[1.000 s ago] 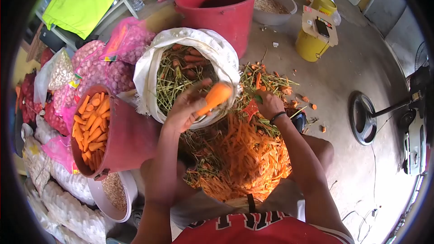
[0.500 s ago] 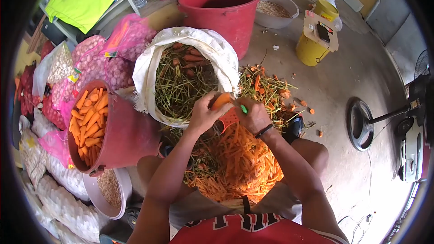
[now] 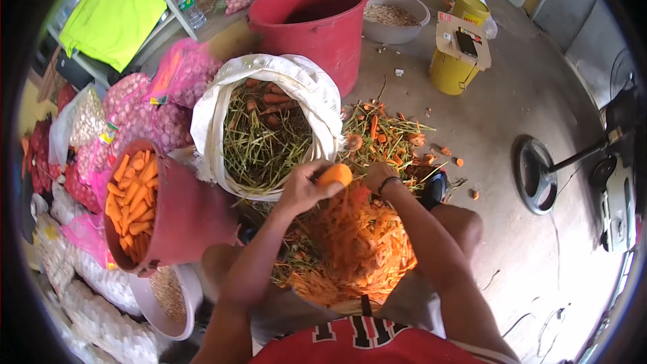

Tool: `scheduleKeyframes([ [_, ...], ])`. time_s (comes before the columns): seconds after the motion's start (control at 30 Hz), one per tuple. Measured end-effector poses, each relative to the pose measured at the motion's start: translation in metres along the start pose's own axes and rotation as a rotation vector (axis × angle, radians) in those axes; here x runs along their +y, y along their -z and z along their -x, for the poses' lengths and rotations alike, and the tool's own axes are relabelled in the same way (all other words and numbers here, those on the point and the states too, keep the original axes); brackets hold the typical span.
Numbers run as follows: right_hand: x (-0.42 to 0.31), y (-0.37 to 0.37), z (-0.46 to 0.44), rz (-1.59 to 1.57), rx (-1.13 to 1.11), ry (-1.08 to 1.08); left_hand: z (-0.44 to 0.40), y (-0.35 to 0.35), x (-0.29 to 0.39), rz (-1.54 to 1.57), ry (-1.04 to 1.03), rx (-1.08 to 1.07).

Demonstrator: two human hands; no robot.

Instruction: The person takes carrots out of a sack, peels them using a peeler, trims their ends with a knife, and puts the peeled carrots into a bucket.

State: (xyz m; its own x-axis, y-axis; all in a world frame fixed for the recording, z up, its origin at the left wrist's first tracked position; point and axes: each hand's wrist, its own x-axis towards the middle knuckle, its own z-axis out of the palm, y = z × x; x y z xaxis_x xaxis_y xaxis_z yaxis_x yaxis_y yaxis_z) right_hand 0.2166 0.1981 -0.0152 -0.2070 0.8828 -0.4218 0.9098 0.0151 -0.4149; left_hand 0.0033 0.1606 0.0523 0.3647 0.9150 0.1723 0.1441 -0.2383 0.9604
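Note:
My left hand (image 3: pixel 304 187) is closed around a peeled carrot (image 3: pixel 335 176), its blunt orange end tipped up to the right. My right hand (image 3: pixel 381 177) is a short way to the right, apart from the carrot, its fingers curled down and mostly hidden; I cannot make out what is in it. Below both hands lies a heap of orange carrot peelings (image 3: pixel 374 243) between my knees. Just beyond my hands stands an open white sack (image 3: pixel 323 91) with unpeeled carrots (image 3: pixel 275 99) and green stalks inside. A round carrot piece (image 3: pixel 354 142) shows between the sack and the scraps.
A tilted red bucket (image 3: pixel 195 209) of peeled carrots (image 3: pixel 139 195) stands at left, beside pink mesh bags (image 3: pixel 128 108). Behind the sack is a large red tub (image 3: pixel 310 44). Stalks and carrot ends (image 3: pixel 384 131) litter the floor; a yellow bucket (image 3: pixel 448 71) and fan base (image 3: pixel 534 174) stand right.
My right hand has moved away from the carrot, and the green-handled knife it held no longer shows. The carrot in my left hand has turned end-up. The camera view has shifted slightly.

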Motion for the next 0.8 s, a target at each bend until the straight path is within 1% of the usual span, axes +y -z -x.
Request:
scheduleKeyframes([
  [0.03, -0.004, 0.002, -0.001, -0.05, -0.177, -0.144, 0.005, 0.002, 0.009, 0.02, -0.038, -0.033],
  [0.07, -0.007, 0.002, 0.003, -0.075, -0.297, -0.16, 0.008, 0.007, 0.003, 0.029, -0.058, -0.023],
  [0.17, 0.003, -0.047, -0.005, 0.17, -0.27, 0.116, 0.011, 0.04, -0.001, 0.307, 0.306, 0.148],
  [0.2, 0.002, -0.045, -0.002, 0.178, -0.273, 0.143, 0.007, 0.051, -0.01, 0.319, 0.268, 0.354],
  [0.23, 0.001, -0.04, 0.003, 0.178, -0.274, 0.167, 0.005, 0.077, -0.014, 0.43, 0.324, 0.418],
  [0.27, -0.002, -0.034, 0.007, 0.171, -0.275, 0.186, 0.001, 0.097, -0.006, 0.439, 0.359, 0.589],
  [0.3, -0.006, -0.023, 0.011, 0.163, -0.298, 0.144, 0.001, 0.124, -0.009, 0.485, 0.254, 0.669],
  [0.33, -0.01, -0.009, 0.015, 0.156, -0.323, 0.1, 0.002, 0.163, -0.02, 0.612, 0.131, 0.773],
  [0.37, -0.013, 0.0, 0.017, 0.148, -0.348, 0.055, 0.01, 0.196, -0.024, 0.692, -0.176, 0.85],
  [0.43, -0.013, 0.004, 0.019, 0.152, -0.315, 0.052, 0.026, 0.228, 0.011, 0.935, -0.448, 0.96],
  [0.47, -0.013, 0.002, 0.018, 0.153, -0.301, 0.052, 0.033, 0.24, 0.014, 1.009, -0.423, 1.121],
  [0.57, -0.005, -0.012, 0.01, 0.169, -0.275, 0.073, 0.028, 0.234, 0.003, 0.784, -0.16, 1.128],
  [0.6, -0.006, -0.01, 0.009, 0.167, -0.278, 0.089, 0.021, 0.232, -0.012, 0.673, -0.032, 1.007],
  [0.63, -0.01, -0.004, 0.012, 0.165, -0.283, 0.104, 0.009, 0.224, -0.022, 0.621, 0.097, 0.971],
  [0.67, -0.012, 0.001, 0.014, 0.165, -0.287, 0.118, -0.001, 0.216, -0.032, 0.59, 0.159, 0.856],
  [0.7, -0.012, 0.003, 0.014, 0.16, -0.269, 0.135, -0.016, 0.212, -0.047, 0.454, 0.242, 0.797],
  [0.73, -0.012, 0.004, 0.013, 0.155, -0.25, 0.151, -0.03, 0.207, -0.055, 0.329, 0.323, 0.686],
  [0.8, -0.009, 0.003, 0.011, 0.146, -0.207, 0.168, -0.059, 0.208, -0.085, 0.044, 0.386, 0.583],
])
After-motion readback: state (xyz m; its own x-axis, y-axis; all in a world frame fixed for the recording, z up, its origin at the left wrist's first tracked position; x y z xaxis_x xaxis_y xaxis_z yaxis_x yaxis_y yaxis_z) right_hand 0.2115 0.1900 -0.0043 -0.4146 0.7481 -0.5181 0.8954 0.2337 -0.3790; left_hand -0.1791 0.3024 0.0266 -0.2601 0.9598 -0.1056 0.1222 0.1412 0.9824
